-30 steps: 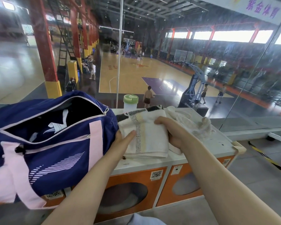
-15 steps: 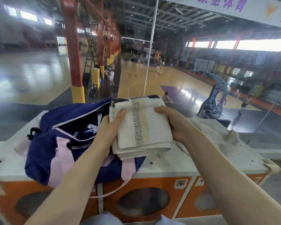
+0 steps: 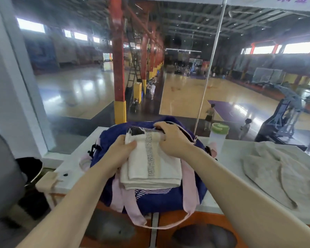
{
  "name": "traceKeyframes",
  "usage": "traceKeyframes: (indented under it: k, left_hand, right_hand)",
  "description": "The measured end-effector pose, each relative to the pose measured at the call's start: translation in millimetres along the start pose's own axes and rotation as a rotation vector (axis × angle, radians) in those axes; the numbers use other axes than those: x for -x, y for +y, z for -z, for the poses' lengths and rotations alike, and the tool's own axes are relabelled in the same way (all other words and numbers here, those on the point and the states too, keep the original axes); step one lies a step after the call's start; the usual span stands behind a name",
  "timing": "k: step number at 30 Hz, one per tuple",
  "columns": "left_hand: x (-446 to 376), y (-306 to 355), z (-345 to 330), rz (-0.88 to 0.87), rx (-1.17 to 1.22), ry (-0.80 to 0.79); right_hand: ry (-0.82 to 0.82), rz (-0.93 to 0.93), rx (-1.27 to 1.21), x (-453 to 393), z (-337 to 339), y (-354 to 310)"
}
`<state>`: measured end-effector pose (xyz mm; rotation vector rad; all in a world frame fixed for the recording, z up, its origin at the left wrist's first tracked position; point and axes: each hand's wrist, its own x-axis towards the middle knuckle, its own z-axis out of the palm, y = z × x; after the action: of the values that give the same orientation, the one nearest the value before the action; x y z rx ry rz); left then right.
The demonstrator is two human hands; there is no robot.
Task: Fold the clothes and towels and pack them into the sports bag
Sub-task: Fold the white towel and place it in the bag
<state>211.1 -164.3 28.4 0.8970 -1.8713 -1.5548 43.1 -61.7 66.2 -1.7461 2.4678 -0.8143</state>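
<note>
You are holding the folded towel (image 3: 151, 162) over the bag (image 3: 150, 199) — left hand (image 3: 119, 154) clamping its left edge, right hand (image 3: 172, 140) closed on its far end at the opening. Its long axis is running away from you — into the bag.

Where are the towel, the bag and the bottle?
towel (image 3: 150, 169): head view, on its white folded top, beside the grey stripe.
bag (image 3: 157, 201): head view, on its navy front panel below the towel.
bottle (image 3: 219, 128): head view, on its green lid.
</note>
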Motion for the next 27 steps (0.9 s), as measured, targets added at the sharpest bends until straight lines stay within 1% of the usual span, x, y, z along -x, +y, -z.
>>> traceKeyframes:
  k: [4,8,9,12,14,16,18,20,22,24,27]
  left_hand:
    - [-3.5,-4.8,7.5,-0.009,-0.038,-0.065]
    - [-6.2,-4.8,9.5,-0.044,-0.211,-0.166]
    - [-6.8,-3.7,10.5,-0.046,-0.235,-0.179]
    - [-12.4,-3.9,13.7,-0.033,-0.259,-0.195]
    - [-15.4,-4.4,11.4,-0.038,-0.306,-0.159]
    - [-17.1,-2.0,8.1,-0.106,-0.456,-0.076]
    - [-18.6,-0.2,7.9,-0.249,-0.645,0.084]
    - [-23.8,-3.8,13.9,-0.382,-0.739,0.229]
    - [-32.8,-11.2,21.1,-0.420,-0.894,0.250]
    - [-40.6,-17.2,24.6,-0.368,-1.069,0.207]
    - [-46.7,-20.2,27.3,-0.340,-1.168,0.221]
  right_hand:
    - [-0.184,0.049,0.053,-14.2,-11.3,-4.1]
    - [-0.331,0.028,-0.061,-21.9,-16.7,-2.6]
    - [-0.346,0.027,-0.093,-24.3,-19.5,0.0]
    - [-0.319,0.032,-0.148,-28.8,-25.2,8.4]
    - [-0.315,0.070,-0.123,-30.7,-26.1,11.5]
    - [-0.317,0.082,-0.058,-32.5,-24.5,11.0]
    - [-0.283,0.089,0.074,-36.3,-19.4,9.1]
    - [-0.210,0.153,0.298,-38.5,-10.6,5.8]
    - [-0.157,0.212,0.466,-40.5,-4.8,2.2]
    - [-0.161,0.256,0.566,-42.7,-4.9,0.4]
    - [-0.175,0.223,0.538,-43.5,-7.3,-2.7]
